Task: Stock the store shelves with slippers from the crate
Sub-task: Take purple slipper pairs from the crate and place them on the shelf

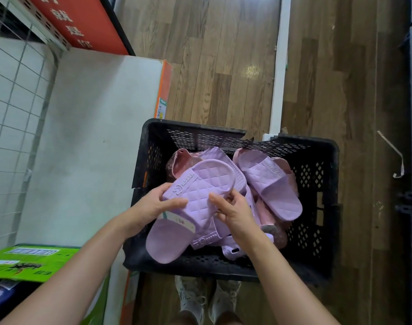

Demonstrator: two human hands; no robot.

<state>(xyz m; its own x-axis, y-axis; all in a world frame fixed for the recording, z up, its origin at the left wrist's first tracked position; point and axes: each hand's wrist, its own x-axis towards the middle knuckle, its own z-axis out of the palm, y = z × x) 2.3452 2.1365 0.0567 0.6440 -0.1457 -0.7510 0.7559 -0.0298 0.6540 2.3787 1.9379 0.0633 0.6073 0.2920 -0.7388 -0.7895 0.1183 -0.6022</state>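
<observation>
Over the crate (305, 142), your left hand (151, 204) and right hand (234, 213) grip a slipper (167, 240) by its strap (200, 187); probably light, bendy.

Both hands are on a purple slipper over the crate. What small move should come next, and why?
Probably lift the purple slipper up out of the black crate and carry it left to the white shelf. The left hand and right hand grip it from both sides, it sits on top of the pile, and the shelf lies just left of the crate.
</observation>
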